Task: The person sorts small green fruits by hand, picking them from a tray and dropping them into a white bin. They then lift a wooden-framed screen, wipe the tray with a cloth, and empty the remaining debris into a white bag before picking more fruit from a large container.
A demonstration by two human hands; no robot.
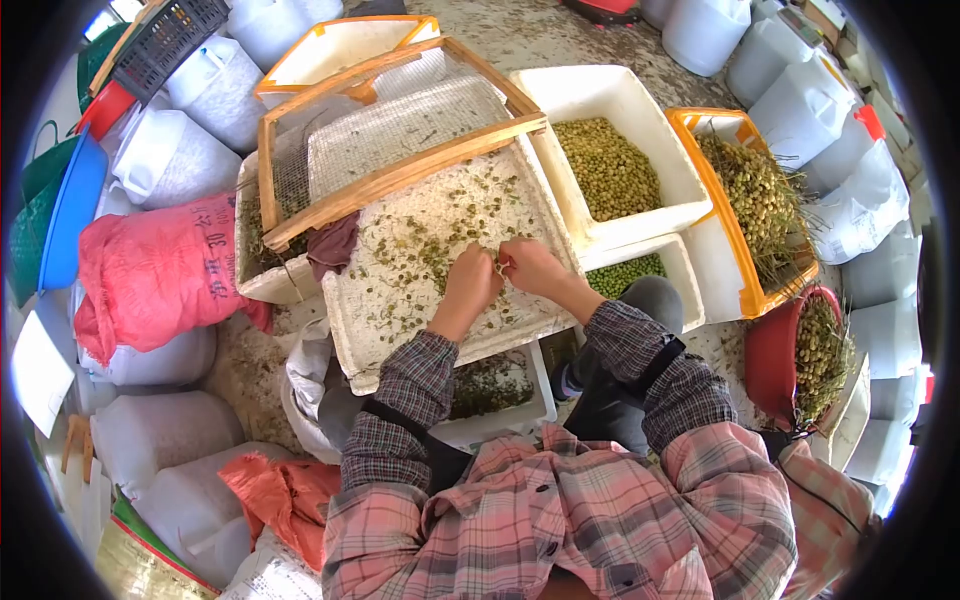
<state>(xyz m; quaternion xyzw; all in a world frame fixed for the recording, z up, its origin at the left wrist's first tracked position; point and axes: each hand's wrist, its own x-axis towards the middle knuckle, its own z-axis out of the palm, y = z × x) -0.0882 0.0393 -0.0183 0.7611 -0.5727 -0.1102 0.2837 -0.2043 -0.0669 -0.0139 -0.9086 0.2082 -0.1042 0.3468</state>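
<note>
My left hand (469,287) and my right hand (534,268) meet above a white foam tray (385,345). Both are closed in a pinch, fingertips touching or nearly so. A small pale bit shows between them, too small to name. Scattered over the tray lie small greenish-brown seed heads (432,252) and bits of stem. A wooden-framed mesh screen (405,180) rests across the tray's far part. Beside its left end is a dark maroon cloth (333,245).
Right of the tray stand a foam box (545,90) of yellowish seeds, a smaller box of green seeds (625,275), an orange-rimmed crate (745,290) and a red basin (772,350) with stalks. A pink sack (160,270) and several plastic jugs (165,440) crowd the left.
</note>
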